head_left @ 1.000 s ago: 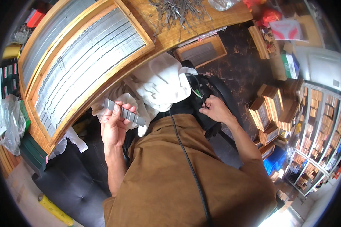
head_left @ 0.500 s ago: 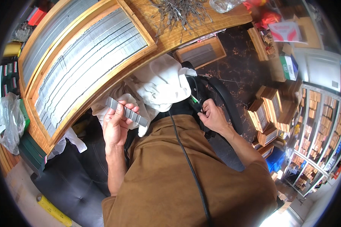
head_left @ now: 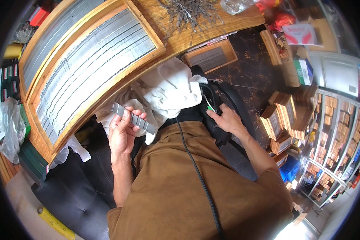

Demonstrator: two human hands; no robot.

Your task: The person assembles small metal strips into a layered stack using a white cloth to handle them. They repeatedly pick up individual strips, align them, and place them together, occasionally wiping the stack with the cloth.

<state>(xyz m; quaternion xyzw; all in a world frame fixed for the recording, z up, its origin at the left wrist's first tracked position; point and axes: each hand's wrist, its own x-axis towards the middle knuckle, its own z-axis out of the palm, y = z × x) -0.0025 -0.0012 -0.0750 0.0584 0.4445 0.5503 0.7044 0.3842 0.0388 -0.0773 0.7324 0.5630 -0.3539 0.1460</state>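
My left hand [head_left: 123,132] holds a long grey metal strip [head_left: 134,118] of stacked thin pieces, level in front of my chest. Just beyond it lies a white cloth [head_left: 168,89] draped over my lap, under the edge of a wooden bench. My right hand [head_left: 224,118] rests on a black bag [head_left: 220,96] at my right side, its fingers pinched on a small green-handled tool [head_left: 209,107]. A black cable [head_left: 200,180] runs down my brown shirt.
A wooden tray [head_left: 88,70] filled with rows of grey metal strips sits on the bench ahead. A pile of loose metal pieces [head_left: 190,12] lies at the top. A smaller wooden tray [head_left: 210,58] and stacked wooden boxes [head_left: 284,116] stand on the dark floor at right.
My right hand has slid leftward over the black bag and now pinches the green-handled tool. My left hand and the metal strip have hardly moved.
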